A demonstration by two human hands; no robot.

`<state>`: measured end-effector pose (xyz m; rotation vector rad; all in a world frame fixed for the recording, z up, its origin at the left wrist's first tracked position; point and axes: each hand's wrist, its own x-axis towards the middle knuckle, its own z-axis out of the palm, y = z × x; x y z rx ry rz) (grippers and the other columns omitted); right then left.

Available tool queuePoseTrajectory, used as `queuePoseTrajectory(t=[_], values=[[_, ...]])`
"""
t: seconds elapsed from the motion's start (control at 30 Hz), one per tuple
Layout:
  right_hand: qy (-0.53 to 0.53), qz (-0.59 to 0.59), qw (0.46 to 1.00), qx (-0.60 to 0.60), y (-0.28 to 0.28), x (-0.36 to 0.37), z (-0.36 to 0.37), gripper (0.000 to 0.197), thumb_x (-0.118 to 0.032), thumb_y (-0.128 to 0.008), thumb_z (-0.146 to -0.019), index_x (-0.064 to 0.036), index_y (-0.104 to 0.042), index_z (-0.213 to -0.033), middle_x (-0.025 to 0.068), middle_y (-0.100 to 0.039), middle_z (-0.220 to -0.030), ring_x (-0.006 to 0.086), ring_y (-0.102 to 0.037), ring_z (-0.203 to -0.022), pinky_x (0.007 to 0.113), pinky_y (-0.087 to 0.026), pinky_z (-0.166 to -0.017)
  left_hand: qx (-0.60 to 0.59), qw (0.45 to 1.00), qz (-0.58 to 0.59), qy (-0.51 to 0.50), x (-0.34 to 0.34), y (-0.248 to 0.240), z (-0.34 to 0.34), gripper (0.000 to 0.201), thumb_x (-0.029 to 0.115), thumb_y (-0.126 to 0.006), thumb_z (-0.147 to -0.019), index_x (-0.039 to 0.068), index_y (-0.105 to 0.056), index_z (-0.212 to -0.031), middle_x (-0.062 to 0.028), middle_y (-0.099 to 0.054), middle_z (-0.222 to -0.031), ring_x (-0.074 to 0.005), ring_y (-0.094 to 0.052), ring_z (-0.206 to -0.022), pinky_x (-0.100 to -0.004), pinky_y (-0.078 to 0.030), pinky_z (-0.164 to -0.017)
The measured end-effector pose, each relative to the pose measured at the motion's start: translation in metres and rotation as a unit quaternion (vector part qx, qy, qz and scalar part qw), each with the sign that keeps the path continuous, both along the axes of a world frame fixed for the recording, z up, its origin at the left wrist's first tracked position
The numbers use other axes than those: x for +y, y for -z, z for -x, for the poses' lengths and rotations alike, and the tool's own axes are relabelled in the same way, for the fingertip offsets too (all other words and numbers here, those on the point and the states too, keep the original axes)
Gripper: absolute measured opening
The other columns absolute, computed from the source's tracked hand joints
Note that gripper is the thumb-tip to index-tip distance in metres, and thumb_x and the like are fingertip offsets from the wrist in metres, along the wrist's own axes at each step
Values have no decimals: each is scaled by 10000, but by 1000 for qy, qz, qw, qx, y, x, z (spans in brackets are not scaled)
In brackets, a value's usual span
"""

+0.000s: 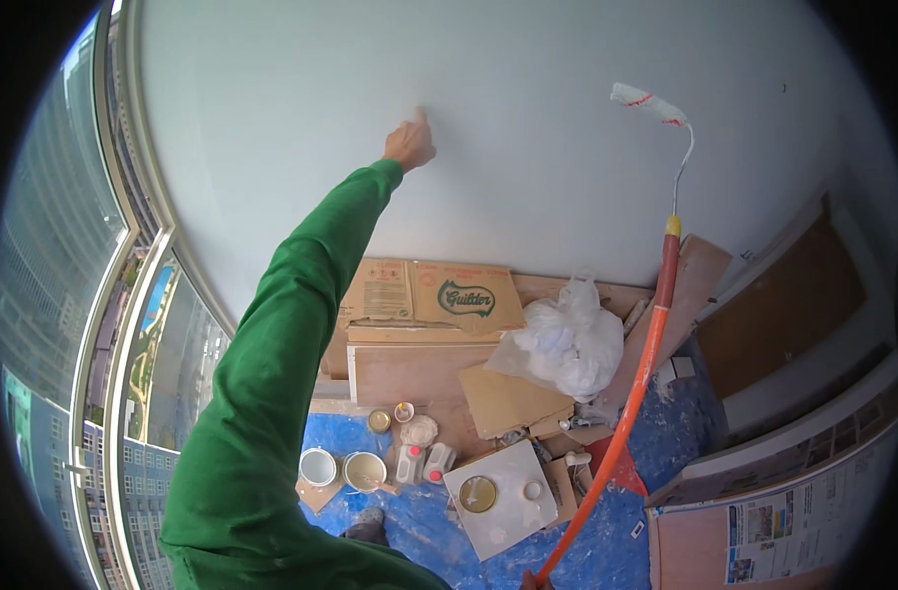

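Note:
My left hand (410, 146), at the end of a green sleeve (282, 324), is raised to the pale grey-blue wall (528, 187). Its index finger is stretched out at the wall surface, the other fingers look curled, and it holds nothing. Only a small part of my right hand (536, 582) shows at the lower edge, closed round an orange extension pole (621, 433). A paint roller (651, 103) with a whitish sleeve and red marks tops the pole, in front of the wall. Whether the roller touches the wall, I cannot tell.
Paint buckets (365, 472), plastic jugs (410, 464) and a white board (501, 498) bearing a lid stand on blue sheeting (410, 541). Cardboard (459, 295) and a white plastic bag (572, 339) lie along the wall. Tall windows (124, 295) line the left.

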<state>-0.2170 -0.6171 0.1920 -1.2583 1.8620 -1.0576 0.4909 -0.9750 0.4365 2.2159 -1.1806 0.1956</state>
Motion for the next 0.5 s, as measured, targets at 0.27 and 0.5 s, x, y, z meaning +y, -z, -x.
queuePoseTrajectory(t=[0.27,0.5], values=[[0,-4,999,34,-21,-1,-21,311,-123,-738,-711,-59,-478,-552,-55,-385,-556,92,-328,-543,280,-302,-478,4,999,38,15,6,14,21,813,50,-533,-704,-104,-126,-1391,-247,-621,-810,-398,-620,-720,-441,-496,-665],[5,0,1000,5,-24,-3,-31,277,-122,-749,-704,-53,-515,-573,-54,-408,-571,91,-337,-547,280,-312,-484,-7,999,37,5,4,1,-3,880,70,-510,-691,-88,-42,-1420,-233,-622,-761,-388,-618,-698,-453,-491,-649]])
